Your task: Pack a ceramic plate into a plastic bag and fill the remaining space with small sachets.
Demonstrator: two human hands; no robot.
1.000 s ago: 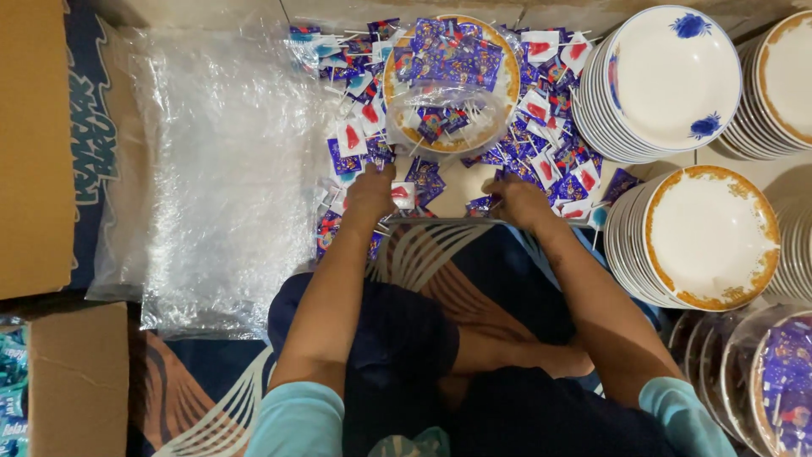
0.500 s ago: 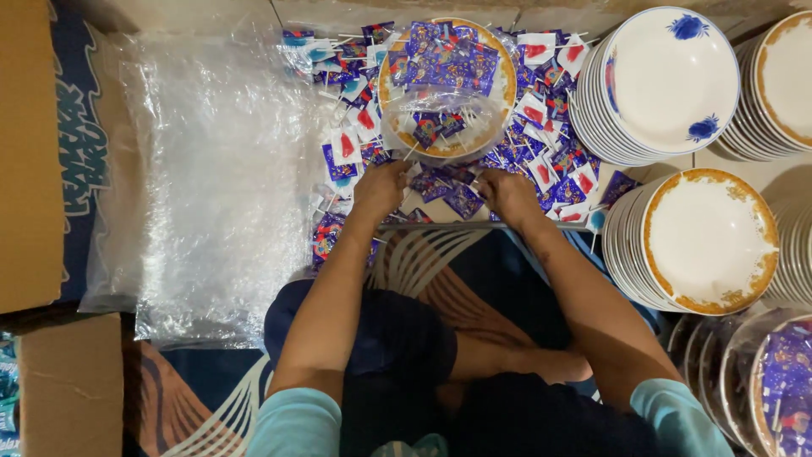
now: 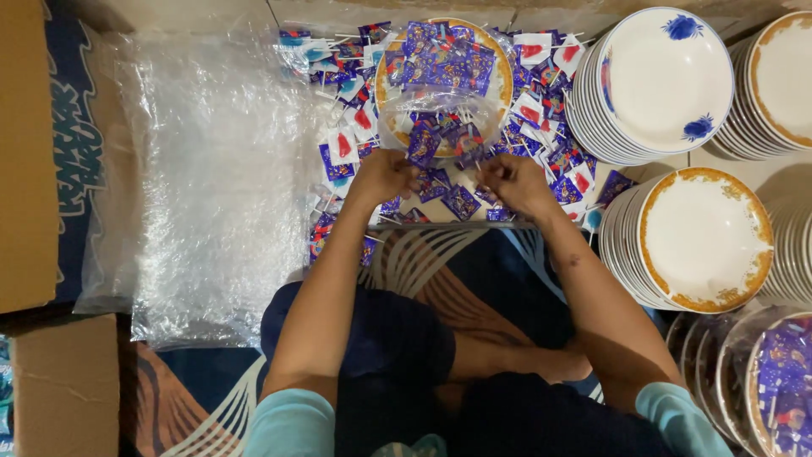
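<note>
Head view, looking down on a seated person. Left hand (image 3: 382, 175) and right hand (image 3: 514, 179) are raised just below a gold-rimmed plate (image 3: 505, 63) wrapped in clear film and already loaded with small blue sachets. Fingers of both hands are pinched on small blue sachets (image 3: 423, 142), lifted off the floor toward the near edge of the plate. More loose sachets (image 3: 541, 110), blue and red-and-white, lie scattered beside and beyond both hands. A stack of gold-rimmed plates (image 3: 707, 239) stands well right of the right hand; a clear plastic sheet (image 3: 211, 169) lies left of the left hand.

Judgement: the pinch is best kept light and close to the sachet corners, so that the film opening is not dragged and nothing is spilled from the plate.
</note>
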